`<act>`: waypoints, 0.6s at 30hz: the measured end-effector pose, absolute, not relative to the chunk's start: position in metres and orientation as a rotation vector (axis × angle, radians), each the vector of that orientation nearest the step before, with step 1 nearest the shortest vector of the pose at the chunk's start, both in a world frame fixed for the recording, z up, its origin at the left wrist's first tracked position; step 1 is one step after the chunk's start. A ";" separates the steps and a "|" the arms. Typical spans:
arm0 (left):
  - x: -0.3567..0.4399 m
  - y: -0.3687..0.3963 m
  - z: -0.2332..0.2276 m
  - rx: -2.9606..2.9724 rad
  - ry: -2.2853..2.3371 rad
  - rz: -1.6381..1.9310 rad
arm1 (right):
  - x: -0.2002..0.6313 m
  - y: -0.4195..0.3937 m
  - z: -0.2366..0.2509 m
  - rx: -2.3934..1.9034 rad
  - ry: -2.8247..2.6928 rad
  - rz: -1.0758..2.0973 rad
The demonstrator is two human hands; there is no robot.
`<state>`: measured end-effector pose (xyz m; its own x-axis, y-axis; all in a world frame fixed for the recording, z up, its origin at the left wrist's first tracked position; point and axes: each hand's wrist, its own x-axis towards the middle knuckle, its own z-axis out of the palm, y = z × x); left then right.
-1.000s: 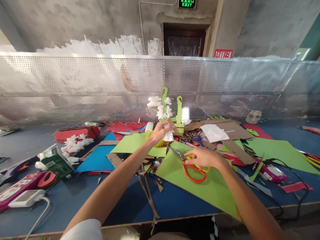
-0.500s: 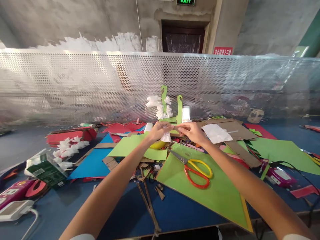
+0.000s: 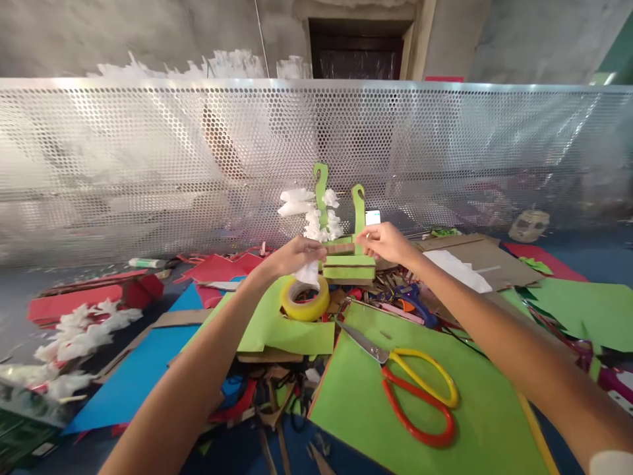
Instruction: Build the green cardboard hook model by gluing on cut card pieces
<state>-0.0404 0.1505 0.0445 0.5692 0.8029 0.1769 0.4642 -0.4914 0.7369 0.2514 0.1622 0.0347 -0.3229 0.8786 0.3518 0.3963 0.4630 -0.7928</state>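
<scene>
My left hand (image 3: 299,255) is closed, with a short brown strip (image 3: 341,249) running from its fingertips to my right hand (image 3: 384,241), which pinches the other end. Whether the strip is cardboard or tape I cannot tell. White tissue (image 3: 308,272) hangs below my left fingers, above a yellow tape roll (image 3: 316,305). Just behind the hands stands a green paper-covered cardboard piece (image 3: 349,269) with two upright hooked arms; white tissue tufts (image 3: 314,223) surround the left arm. Nearer to me, scissors (image 3: 420,389) with red and yellow handles lie on a green sheet (image 3: 356,409).
A perforated metal screen (image 3: 158,171) crosses behind the table. At left are blue card (image 3: 133,369), a red box-like piece (image 3: 74,300), tissue flowers (image 3: 89,330) and a glue stick (image 3: 147,263). Brown cardboard (image 3: 489,257) and white tissue (image 3: 457,269) lie at right. Scraps fill the middle.
My hands have moved apart, so more of the brown strip shows between them. The view has tilted down and come closer; the tape roll is now more exposed.
</scene>
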 end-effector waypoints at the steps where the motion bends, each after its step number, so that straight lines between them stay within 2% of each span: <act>1: -0.045 0.155 0.042 2.125 1.051 0.693 | 0.257 0.171 0.033 -1.147 -1.866 0.607; 3: -0.053 0.164 0.037 2.070 1.118 0.713 | 0.266 0.188 0.027 -1.306 -1.717 0.381; 4: -0.056 0.167 0.035 2.054 1.142 0.715 | 0.269 0.195 0.023 -1.374 -1.660 0.383; 8: -0.064 0.174 0.027 1.988 1.204 0.703 | 0.265 0.210 0.007 -1.368 -1.626 0.800; 11: -0.067 0.174 0.022 1.917 1.210 0.689 | 0.257 0.207 -0.001 -1.213 -1.638 0.891; 18: -0.066 0.171 0.004 1.836 1.059 0.636 | 0.265 0.172 -0.005 -0.831 -1.861 0.574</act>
